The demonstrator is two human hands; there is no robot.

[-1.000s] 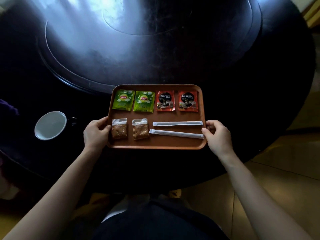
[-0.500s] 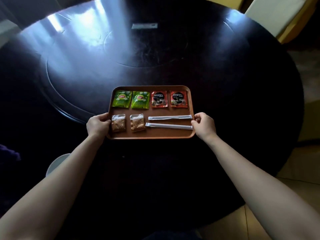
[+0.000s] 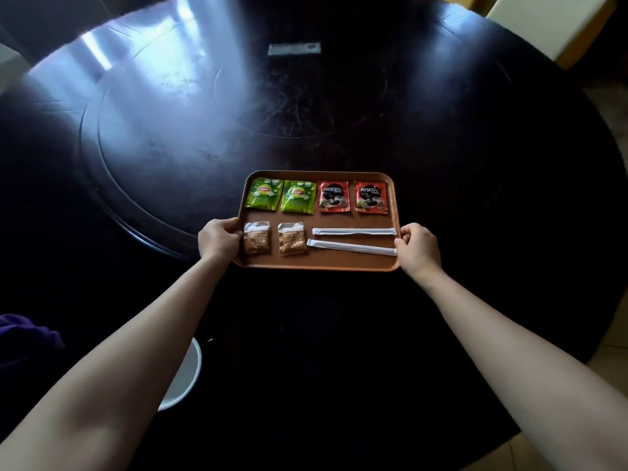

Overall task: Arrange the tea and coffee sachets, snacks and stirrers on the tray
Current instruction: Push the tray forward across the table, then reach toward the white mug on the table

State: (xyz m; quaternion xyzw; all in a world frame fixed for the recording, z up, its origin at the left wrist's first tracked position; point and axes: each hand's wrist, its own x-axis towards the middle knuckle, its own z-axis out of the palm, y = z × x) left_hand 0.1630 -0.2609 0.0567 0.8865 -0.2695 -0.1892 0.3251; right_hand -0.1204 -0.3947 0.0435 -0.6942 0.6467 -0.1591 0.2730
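A brown tray [image 3: 319, 261] rests on the dark round table. Its far row holds two green tea sachets [image 3: 264, 198] [image 3: 298, 196] and two red coffee sachets [image 3: 334, 196] [image 3: 371, 197]. In the near row lie two clear snack packets [image 3: 256, 237] [image 3: 290, 238] and two white wrapped stirrers [image 3: 354, 231] [image 3: 351, 247]. My left hand [image 3: 217, 240] grips the tray's left rim beside the snacks. The right rim, at the stirrers' ends, is gripped by my right hand [image 3: 418, 251].
The table [image 3: 170, 130] has a large raised round centre plate. A white bowl [image 3: 183, 379] sits near the front edge, partly under my left forearm. A small grey strip [image 3: 294, 48] lies at the far side. A purple cloth [image 3: 23, 334] is at the left, a chair [image 3: 550, 22] at top right.
The tray, held in both hands, has gone farther from me toward the table's middle. My arms are stretched out, and the white bowl now lies under my left forearm.
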